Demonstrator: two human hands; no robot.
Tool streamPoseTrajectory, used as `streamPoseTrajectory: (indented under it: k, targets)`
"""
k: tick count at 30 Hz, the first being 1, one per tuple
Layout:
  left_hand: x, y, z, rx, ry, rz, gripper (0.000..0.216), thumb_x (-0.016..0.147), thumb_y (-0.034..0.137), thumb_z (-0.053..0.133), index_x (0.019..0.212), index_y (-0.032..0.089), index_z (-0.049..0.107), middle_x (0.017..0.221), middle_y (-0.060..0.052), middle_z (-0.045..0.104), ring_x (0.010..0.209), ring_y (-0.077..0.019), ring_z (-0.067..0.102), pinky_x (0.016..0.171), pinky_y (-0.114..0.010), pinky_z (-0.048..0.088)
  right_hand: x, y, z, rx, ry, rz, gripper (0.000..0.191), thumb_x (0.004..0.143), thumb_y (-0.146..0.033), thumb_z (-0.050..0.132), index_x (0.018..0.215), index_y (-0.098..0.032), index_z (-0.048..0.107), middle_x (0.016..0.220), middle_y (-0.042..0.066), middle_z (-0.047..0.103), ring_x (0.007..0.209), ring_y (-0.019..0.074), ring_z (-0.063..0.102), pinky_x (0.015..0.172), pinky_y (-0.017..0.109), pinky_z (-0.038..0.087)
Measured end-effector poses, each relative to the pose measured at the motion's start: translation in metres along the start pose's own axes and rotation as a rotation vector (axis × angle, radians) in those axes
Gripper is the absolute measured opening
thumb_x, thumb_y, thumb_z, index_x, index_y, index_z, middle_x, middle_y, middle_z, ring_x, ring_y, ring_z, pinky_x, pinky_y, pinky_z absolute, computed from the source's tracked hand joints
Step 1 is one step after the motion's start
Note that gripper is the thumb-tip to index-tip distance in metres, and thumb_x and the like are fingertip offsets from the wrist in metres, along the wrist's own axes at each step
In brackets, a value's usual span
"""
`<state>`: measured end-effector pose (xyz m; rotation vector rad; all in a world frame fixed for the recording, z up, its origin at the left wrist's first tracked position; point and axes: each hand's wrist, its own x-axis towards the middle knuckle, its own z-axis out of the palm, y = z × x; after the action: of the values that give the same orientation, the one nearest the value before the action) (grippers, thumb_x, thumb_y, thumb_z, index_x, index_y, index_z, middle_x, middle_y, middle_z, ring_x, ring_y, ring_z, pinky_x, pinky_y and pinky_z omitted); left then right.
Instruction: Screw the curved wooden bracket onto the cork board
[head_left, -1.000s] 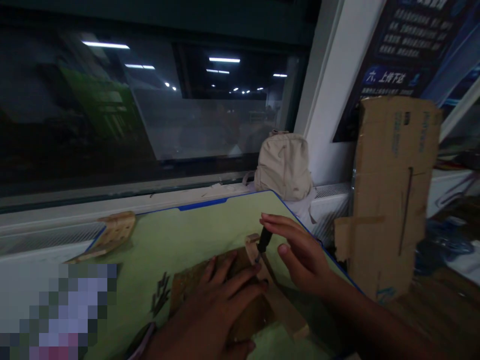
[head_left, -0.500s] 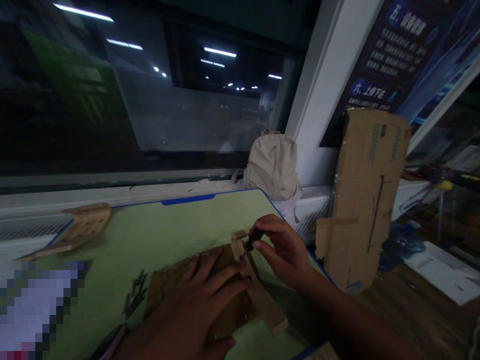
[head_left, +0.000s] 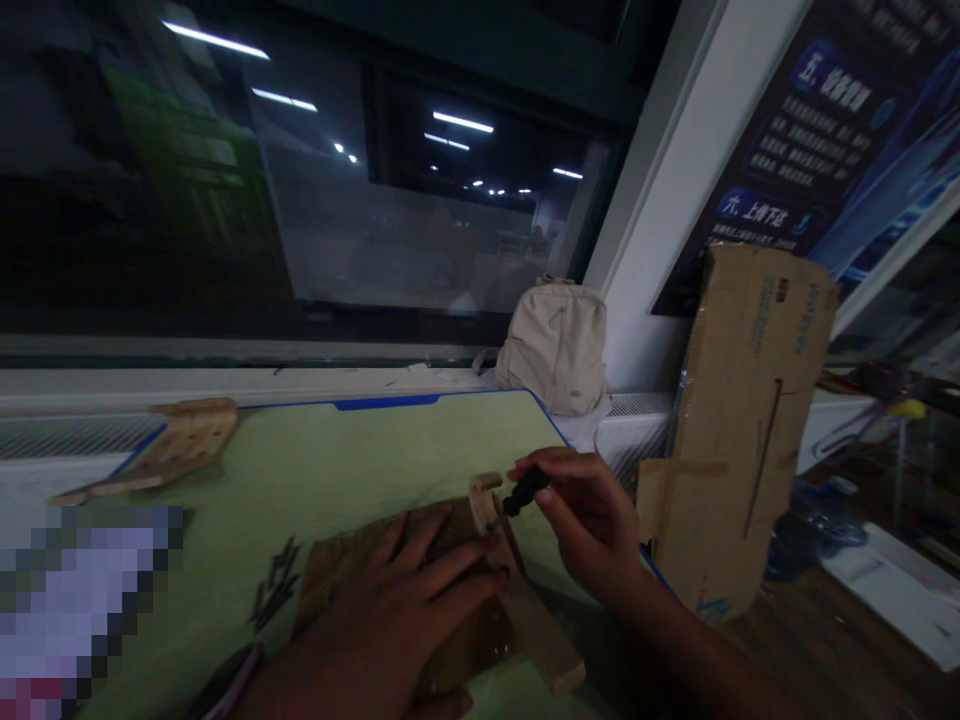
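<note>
Black-handled screwdriver (head_left: 526, 491) pinched in right hand (head_left: 585, 525); left hand (head_left: 397, 610) spread flat on wooden piece (head_left: 352, 565); green cutting mat (head_left: 322, 460) beneath, cardboard sheet (head_left: 742, 430) propped beyond.

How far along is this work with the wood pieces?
Looks done: the strip sits against the board, which the left hand presses. In hand: the right hand holds a small screwdriver at the strip's end. Left: the holed panel lies apart on the mat.

Green cutting mat (head_left: 322, 460): wooden board (head_left: 330, 575) and strip (head_left: 555, 650) just below right hand (head_left: 589, 525), dark pins (head_left: 274, 598) and holed wooden piece (head_left: 187, 438) well left.
</note>
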<state>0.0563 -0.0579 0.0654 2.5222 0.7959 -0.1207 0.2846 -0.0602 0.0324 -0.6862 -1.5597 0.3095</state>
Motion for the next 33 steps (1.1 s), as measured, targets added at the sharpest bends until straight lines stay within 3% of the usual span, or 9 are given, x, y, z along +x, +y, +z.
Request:
streamPoseTrajectory:
  k: [5,8,12,16,20,25,28,33]
  targets:
    - [-0.001,0.001,-0.002,-0.016,0.041,0.025,0.084,0.082,0.025,0.084,0.159,0.033,0.051,0.169,-0.003,0.041,0.161,-0.0457,0.016,0.126,-0.075,0.012,0.001,0.003,-0.005,-0.159,0.079,-0.102,0.02,0.094,-0.018,0.074,0.11,-0.029,0.068,0.09,0.002,0.063,0.083,0.0172,0.065,0.069,0.03,0.057]
    - [-0.002,0.0,-0.003,-0.018,0.05,0.039,0.081,0.084,0.028,0.083,0.158,0.032,0.052,0.168,-0.005,0.044,0.16,-0.0463,0.019,0.125,-0.075,0.014,-0.002,0.005,-0.009,-0.222,0.032,-0.111,0.026,0.096,-0.021,0.07,0.121,-0.029,0.069,0.103,0.006,0.066,0.096,0.0202,0.066,0.08,0.035,0.058]
    - [-0.002,0.0,-0.002,-0.012,0.059,0.063,0.073,0.087,0.034,0.081,0.155,0.03,0.056,0.167,-0.006,0.045,0.159,-0.0458,0.023,0.126,-0.074,0.014,-0.003,0.0,-0.006,-0.13,-0.046,-0.053,0.032,0.104,-0.016,0.057,0.13,-0.031,0.068,0.117,0.009,0.071,0.112,0.0208,0.069,0.094,0.039,0.059]
    - [-0.003,0.0,-0.002,-0.013,0.085,0.057,0.073,0.086,0.029,0.081,0.154,0.031,0.057,0.168,-0.006,0.044,0.16,-0.0459,0.02,0.125,-0.076,0.014,0.0,-0.003,-0.002,-0.016,-0.034,-0.011,0.03,0.102,-0.013,0.06,0.124,-0.032,0.068,0.108,0.005,0.071,0.102,0.0176,0.072,0.082,0.031,0.061]
    - [-0.006,0.002,-0.006,0.003,0.056,0.054,0.069,0.088,0.023,0.076,0.154,0.032,0.056,0.168,-0.004,0.044,0.16,-0.0455,0.022,0.125,-0.076,0.017,0.001,0.001,-0.005,-0.075,0.076,-0.036,0.022,0.094,-0.015,0.074,0.11,-0.029,0.069,0.094,0.002,0.064,0.086,0.0166,0.066,0.068,0.027,0.057]
    - [-0.006,0.002,-0.008,0.007,0.099,0.079,0.068,0.088,0.011,0.068,0.151,0.034,0.058,0.163,-0.003,0.052,0.157,-0.044,0.031,0.124,-0.075,0.023,-0.001,0.001,-0.007,-0.124,0.027,-0.052,0.019,0.101,-0.025,0.064,0.119,-0.028,0.071,0.105,0.008,0.068,0.098,0.0205,0.069,0.079,0.034,0.061]
    - [-0.005,0.002,-0.009,0.022,0.126,0.087,0.065,0.088,0.012,0.068,0.15,0.032,0.06,0.161,-0.005,0.053,0.156,-0.0451,0.032,0.123,-0.076,0.023,-0.003,-0.004,-0.005,-0.042,-0.035,0.003,0.025,0.104,-0.021,0.058,0.124,-0.031,0.07,0.114,0.008,0.073,0.107,0.0204,0.074,0.087,0.035,0.064]
    - [-0.006,0.006,-0.012,-0.002,0.082,0.06,0.069,0.087,0.013,0.068,0.152,0.031,0.057,0.164,-0.004,0.049,0.157,-0.0456,0.03,0.124,-0.075,0.023,-0.002,-0.007,-0.004,-0.023,-0.021,-0.014,0.023,0.099,-0.017,0.067,0.118,-0.03,0.069,0.101,0.005,0.073,0.092,0.0184,0.074,0.074,0.031,0.064]
